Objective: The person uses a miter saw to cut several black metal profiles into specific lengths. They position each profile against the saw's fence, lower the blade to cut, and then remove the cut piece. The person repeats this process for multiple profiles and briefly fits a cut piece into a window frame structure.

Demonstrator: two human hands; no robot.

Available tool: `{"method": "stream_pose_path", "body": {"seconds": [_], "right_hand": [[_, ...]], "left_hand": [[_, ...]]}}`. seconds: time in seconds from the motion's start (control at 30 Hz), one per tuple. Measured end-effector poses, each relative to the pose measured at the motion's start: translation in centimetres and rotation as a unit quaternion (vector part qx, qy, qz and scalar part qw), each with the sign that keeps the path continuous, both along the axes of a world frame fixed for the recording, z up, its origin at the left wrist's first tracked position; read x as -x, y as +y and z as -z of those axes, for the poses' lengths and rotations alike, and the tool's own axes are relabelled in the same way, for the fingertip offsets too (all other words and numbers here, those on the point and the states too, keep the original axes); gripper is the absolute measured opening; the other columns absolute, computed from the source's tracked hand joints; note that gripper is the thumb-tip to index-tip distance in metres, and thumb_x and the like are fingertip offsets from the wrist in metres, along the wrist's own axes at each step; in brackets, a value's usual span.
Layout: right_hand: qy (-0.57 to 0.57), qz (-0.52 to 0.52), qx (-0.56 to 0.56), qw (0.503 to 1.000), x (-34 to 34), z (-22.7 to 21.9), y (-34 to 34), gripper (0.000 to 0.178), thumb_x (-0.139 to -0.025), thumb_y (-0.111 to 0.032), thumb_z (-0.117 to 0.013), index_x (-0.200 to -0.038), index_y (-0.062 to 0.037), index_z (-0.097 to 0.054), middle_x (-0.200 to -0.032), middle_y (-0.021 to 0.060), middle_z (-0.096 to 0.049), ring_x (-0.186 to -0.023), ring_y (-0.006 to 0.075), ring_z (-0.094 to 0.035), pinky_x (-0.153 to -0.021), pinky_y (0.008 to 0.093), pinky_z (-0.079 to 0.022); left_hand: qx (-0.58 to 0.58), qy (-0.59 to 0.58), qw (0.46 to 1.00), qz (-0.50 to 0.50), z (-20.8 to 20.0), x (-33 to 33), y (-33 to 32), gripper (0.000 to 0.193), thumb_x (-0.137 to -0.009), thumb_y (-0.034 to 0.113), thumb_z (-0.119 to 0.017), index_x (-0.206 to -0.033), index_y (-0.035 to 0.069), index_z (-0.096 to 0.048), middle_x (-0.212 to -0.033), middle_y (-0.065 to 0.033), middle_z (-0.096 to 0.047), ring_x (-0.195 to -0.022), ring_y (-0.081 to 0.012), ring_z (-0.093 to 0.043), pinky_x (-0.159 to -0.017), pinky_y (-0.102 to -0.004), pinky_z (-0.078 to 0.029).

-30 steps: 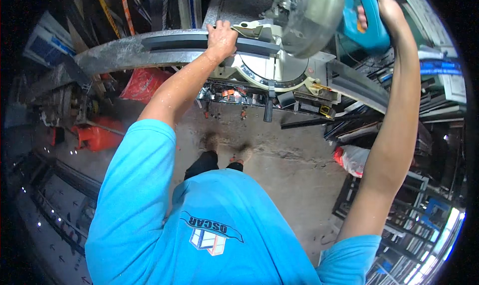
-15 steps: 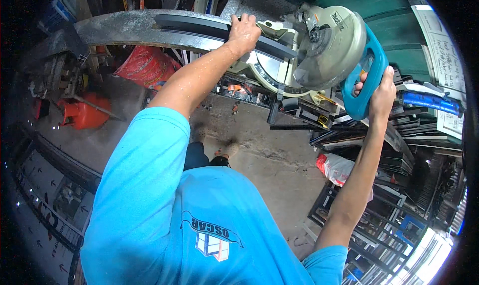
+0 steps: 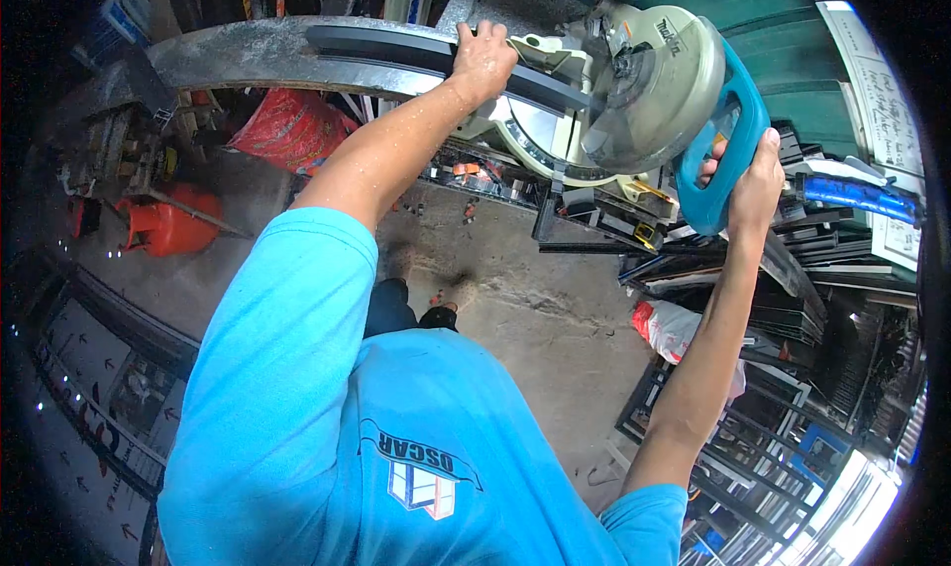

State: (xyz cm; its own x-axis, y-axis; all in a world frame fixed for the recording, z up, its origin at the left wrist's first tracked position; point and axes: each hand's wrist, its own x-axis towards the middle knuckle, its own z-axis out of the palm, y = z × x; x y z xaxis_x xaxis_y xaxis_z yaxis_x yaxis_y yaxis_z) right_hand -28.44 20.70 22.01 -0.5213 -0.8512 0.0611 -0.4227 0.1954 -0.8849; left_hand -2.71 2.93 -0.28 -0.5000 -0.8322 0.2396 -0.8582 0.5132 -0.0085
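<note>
There's the dark bar (image 3: 396, 53), left of the saw (image 3: 662, 96) on the grey surface (image 3: 228, 51), left hand's grip (image 3: 484, 59) holding it! Right hand's grip (image 3: 756, 182) wraps the blue handle (image 3: 749, 120), right of the saw; red sack (image 3: 292, 130) far left.

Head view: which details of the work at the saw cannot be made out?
In the head view:
Blade teeth: obscured by the pale guard.
Dark bar, middle part: covered by the left hand.
Right hand, some finger parts: hidden by the blue handle.
Orange bits: too small to identify.
</note>
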Motion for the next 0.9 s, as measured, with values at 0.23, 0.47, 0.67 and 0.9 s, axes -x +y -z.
{"method": "stream_pose_path", "body": {"seconds": [0.23, 0.47, 0.67, 0.9], "right_hand": [[0.009, -0.003, 0.010, 1.000, 0.1, 0.2, 0.0, 0.065, -0.111, -0.052, -0.031, -0.097, 0.0025, -0.062, -0.076, 0.0121, -0.066, -0.057, 0.0204, -0.065, -0.052, 0.0356, -0.056], [0.011, 0.004, 0.008, 1.000, -0.3, 0.1, 0.0, 0.063, -0.111, -0.052, -0.031, -0.096, 0.0016, -0.062, -0.075, 0.0119, -0.065, -0.056, 0.0198, -0.065, -0.051, 0.0353, -0.056], [0.017, 0.007, 0.013, 1.000, -0.6, 0.1, 0.1, 0.063, -0.111, -0.052, -0.031, -0.093, 0.0009, -0.061, -0.073, 0.0110, -0.064, -0.055, 0.0193, -0.064, -0.051, 0.0346, -0.055], [0.021, 0.009, 0.021, 1.000, -0.8, 0.4, 0.4, 0.062, -0.111, -0.051, -0.031, -0.092, 0.0004, -0.060, -0.072, 0.0109, -0.064, -0.053, 0.0195, -0.064, -0.050, 0.0344, -0.055]], "left_hand": [[0.000, -0.001, 1.000, 0.003, 0.0, 0.0, 0.0, 0.026, -0.070, 0.021, -0.084, -0.094, 0.013, -0.080, -0.113, -0.0090, -0.062, -0.116, -0.0300, -0.056, -0.096, -0.0561, -0.041], [0.011, 0.001, 1.000, 0.000, 0.4, 0.0, -0.2, 0.024, -0.070, 0.021, -0.083, -0.093, 0.015, -0.080, -0.114, -0.0086, -0.062, -0.116, -0.0298, -0.056, -0.098, -0.0572, -0.040], [-0.019, 0.007, 1.000, 0.005, 0.2, 0.0, -0.3, 0.033, -0.067, 0.022, -0.087, -0.098, 0.012, -0.081, -0.117, -0.0103, -0.063, -0.118, -0.0302, -0.055, -0.104, -0.0640, -0.036], [-0.033, 0.010, 0.999, 0.005, 0.0, 0.0, -0.2, 0.036, -0.067, 0.024, -0.089, -0.100, 0.012, -0.081, -0.118, -0.0096, -0.062, -0.120, -0.0300, -0.054, -0.106, -0.0643, -0.034]]}}
